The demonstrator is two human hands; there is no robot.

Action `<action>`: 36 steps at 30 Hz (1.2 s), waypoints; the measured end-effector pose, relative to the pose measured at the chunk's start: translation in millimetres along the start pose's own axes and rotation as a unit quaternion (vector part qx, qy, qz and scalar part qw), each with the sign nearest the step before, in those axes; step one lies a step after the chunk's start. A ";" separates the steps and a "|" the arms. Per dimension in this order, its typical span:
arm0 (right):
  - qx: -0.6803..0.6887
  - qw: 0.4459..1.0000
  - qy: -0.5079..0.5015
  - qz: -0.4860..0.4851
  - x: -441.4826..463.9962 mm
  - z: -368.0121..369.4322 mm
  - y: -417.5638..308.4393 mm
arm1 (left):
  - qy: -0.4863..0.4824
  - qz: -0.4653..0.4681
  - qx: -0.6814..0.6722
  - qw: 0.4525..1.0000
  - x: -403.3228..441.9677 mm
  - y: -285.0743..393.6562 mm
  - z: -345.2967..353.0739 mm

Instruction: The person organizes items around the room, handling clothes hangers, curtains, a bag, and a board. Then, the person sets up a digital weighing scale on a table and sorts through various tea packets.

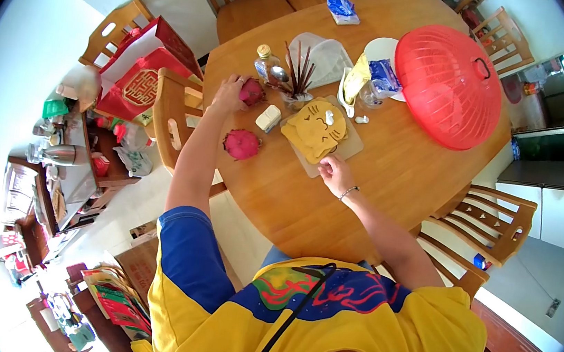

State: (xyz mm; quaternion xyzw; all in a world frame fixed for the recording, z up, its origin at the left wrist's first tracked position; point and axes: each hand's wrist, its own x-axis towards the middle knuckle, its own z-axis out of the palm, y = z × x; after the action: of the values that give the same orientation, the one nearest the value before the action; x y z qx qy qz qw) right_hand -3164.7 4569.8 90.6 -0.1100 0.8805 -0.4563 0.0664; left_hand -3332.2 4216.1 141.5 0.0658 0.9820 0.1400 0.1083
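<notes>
My left hand is closed round the side of a pink dragon fruit near the table's left edge. A second dragon fruit lies closer to me. My right hand has its fingers drawn together at the lower edge of a yellow cat-face mat; what they hold, if anything, is too small to make out. Beneath the mat is a pale board. A small white box lies between the fruit and the mat. White bits lie right of the mat.
Behind the mat stand a jar of dark sticks, a bottle, a clear plastic tray and blue and yellow packets. A large red dome cover occupies the table's right side. Wooden chairs surround the table.
</notes>
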 end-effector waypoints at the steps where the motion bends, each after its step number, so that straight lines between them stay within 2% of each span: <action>1: 0.001 1.000 0.000 0.000 0.4 0.0 -0.7 | -0.001 0.000 0.001 1.000 -1.4 0.5 -1.0; 3: -0.008 1.000 -0.016 0.008 1.2 -2.5 -1.8 | 0.032 -0.009 -0.077 0.997 -3.4 3.2 -0.3; 9: -0.022 0.999 -0.028 0.016 1.5 -5.9 -6.6 | 0.047 -0.012 -0.111 0.993 -9.0 -3.2 10.6; 13: -0.011 1.000 -0.016 0.002 1.2 -4.2 -5.7 | 0.072 -0.026 -0.099 0.992 -21.9 2.0 5.0; 16: -0.015 1.000 -0.015 0.003 -0.3 -2.0 -4.0 | 0.112 -0.070 -0.086 0.988 -44.6 7.5 -8.5; 19: -0.032 0.999 -0.003 -0.001 -1.2 1.9 -10.5 | 0.134 -0.071 -0.088 0.984 -74.6 -4.3 -2.9; 21: -0.054 0.998 0.008 -0.006 -0.2 4.5 -28.4 | 0.126 -0.039 -0.009 0.991 -94.5 -29.4 23.6; 22: -0.052 0.999 0.004 -0.008 2.8 10.6 -34.7 | 0.126 -0.043 -0.007 0.991 -110.5 -18.4 15.3; 23: -0.043 0.998 -0.021 -0.032 9.8 18.2 -41.1 | 0.087 -0.134 -0.166 0.973 -127.7 -4.8 9.1; 24: -0.034 0.997 -0.047 -0.056 16.6 26.4 -48.1 | 0.045 -0.220 -0.320 0.920 -140.9 7.4 4.7; 25: -0.032 0.997 -0.050 -0.058 22.4 41.6 -48.2 | 0.047 -0.223 -0.319 0.920 -146.9 3.7 22.8; 27: 0.077 0.990 -0.120 -0.010 35.6 74.9 -53.0 | 0.105 -0.154 -0.439 0.879 -154.0 -10.1 70.3; 28: 0.079 0.989 -0.123 -0.011 40.7 82.5 -64.6 | 0.074 -0.189 -0.496 0.844 -155.2 -6.7 71.6; 29: 0.099 0.984 -0.144 0.036 45.4 89.1 -75.5 | 0.075 -0.193 -0.496 0.843 -158.0 -2.5 74.3; 30: 0.119 0.976 -0.164 0.082 50.0 95.9 -83.5 | 0.072 -0.238 -0.571 0.782 -160.7 11.5 63.9; 31: 0.119 0.975 -0.169 0.082 52.6 101.4 -90.8 | 0.069 -0.281 -0.640 0.712 -165.8 19.3 56.0; 33: 0.225 0.952 -0.173 0.112 59.6 112.6 -102.1 | 0.074 -0.257 -0.670 0.692 -164.6 2.2 75.4; 34: 0.271 0.944 -0.136 0.127 63.4 131.7 -91.5 | 0.066 -0.254 -0.680 0.684 -166.8 4.5 71.8; 36: 0.261 0.950 -0.132 0.111 72.8 153.1 -79.1 | 0.061 -0.251 -0.692 0.674 -169.0 6.9 62.2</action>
State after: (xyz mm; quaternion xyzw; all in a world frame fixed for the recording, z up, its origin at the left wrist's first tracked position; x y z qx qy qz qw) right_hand -3191.3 4386.3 66.1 -0.0495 0.7205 -0.6415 0.2586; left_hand -3153.6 4211.9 118.1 -0.2855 0.5878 0.7511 0.0941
